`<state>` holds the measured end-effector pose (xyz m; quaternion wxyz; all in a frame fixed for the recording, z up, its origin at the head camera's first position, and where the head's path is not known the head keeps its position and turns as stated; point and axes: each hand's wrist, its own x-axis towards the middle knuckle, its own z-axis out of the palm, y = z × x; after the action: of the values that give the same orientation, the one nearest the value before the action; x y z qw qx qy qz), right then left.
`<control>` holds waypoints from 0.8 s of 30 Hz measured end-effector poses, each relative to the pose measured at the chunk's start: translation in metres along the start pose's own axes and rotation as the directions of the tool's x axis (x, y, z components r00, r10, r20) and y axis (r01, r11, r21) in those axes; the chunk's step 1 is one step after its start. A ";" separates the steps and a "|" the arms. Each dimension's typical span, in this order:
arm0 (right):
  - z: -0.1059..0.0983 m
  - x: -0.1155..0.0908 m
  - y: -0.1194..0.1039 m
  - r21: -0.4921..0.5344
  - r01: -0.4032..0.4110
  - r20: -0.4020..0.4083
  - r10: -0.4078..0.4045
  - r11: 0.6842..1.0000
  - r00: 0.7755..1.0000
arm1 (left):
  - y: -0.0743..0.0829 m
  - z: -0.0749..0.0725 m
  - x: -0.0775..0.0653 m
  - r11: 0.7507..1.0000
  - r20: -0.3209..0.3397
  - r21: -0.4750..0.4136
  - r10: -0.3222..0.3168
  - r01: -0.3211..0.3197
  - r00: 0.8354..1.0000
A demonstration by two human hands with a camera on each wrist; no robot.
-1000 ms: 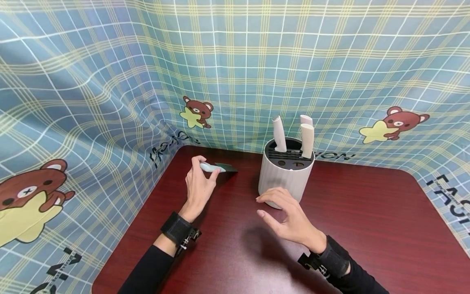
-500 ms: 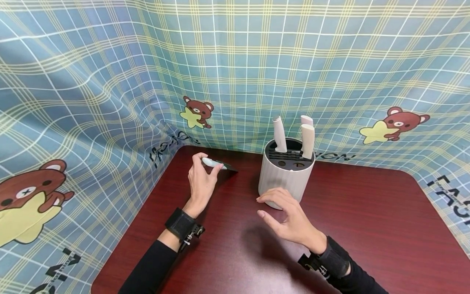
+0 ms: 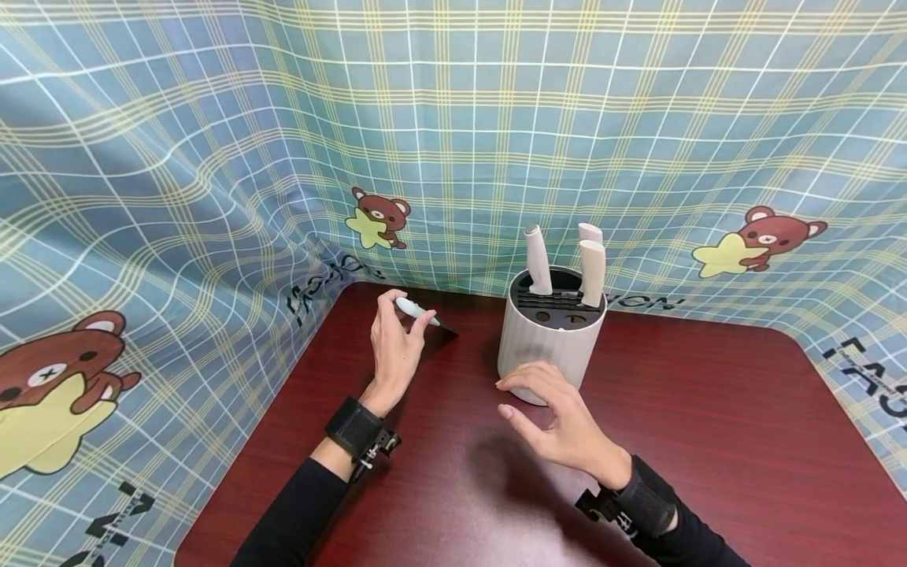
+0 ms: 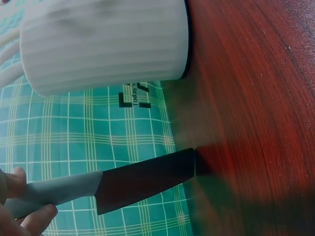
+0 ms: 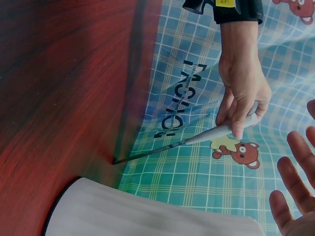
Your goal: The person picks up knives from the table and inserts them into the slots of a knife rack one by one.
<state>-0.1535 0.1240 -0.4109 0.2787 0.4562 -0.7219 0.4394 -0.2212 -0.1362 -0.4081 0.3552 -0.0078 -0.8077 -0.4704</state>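
Observation:
My left hand [image 3: 395, 354] pinches the pale handle of a kitchen knife [image 3: 412, 308] between thumb and fingers. In the left wrist view the knife's dark, broad blade [image 4: 145, 181] slants down, its tip right at the tabletop. The right wrist view shows the blade edge-on. To the right stands an off-white, ribbed knife block [image 3: 544, 346] with a dark slotted top. Several pale knife handles [image 3: 594, 272] stick up out of it. My right hand [image 3: 567, 429] hovers before the block's front, holding nothing, its fingers loosely bent and thumb apart.
The dark red wooden table [image 3: 708, 409] reaches back to a blue-green checked cloth [image 3: 460, 118] with printed bears, which hangs along the back and sides. Black straps with small cameras sit on both wrists.
My left hand has shifted slightly right and away from me. The knife has turned, its handle rising and its blade showing narrower in the head view. My right hand stays put.

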 end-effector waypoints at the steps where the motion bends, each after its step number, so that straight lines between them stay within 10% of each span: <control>1: 0.000 0.000 0.000 0.000 -0.001 -0.001 0.001 1.000 1.000 | 0.001 0.000 0.000 1.000 0.001 -0.005 -0.002 0.002 1.000; 24: -0.008 0.007 0.002 0.013 0.006 -0.061 -0.005 1.000 0.998 | 0.020 -0.007 0.001 0.966 -0.072 0.049 0.258 -0.254 0.964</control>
<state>-0.1580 0.1291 -0.4025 0.2986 0.4466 -0.7088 0.4571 -0.2112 -0.1303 -0.3899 0.4441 -0.0869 -0.7946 -0.4047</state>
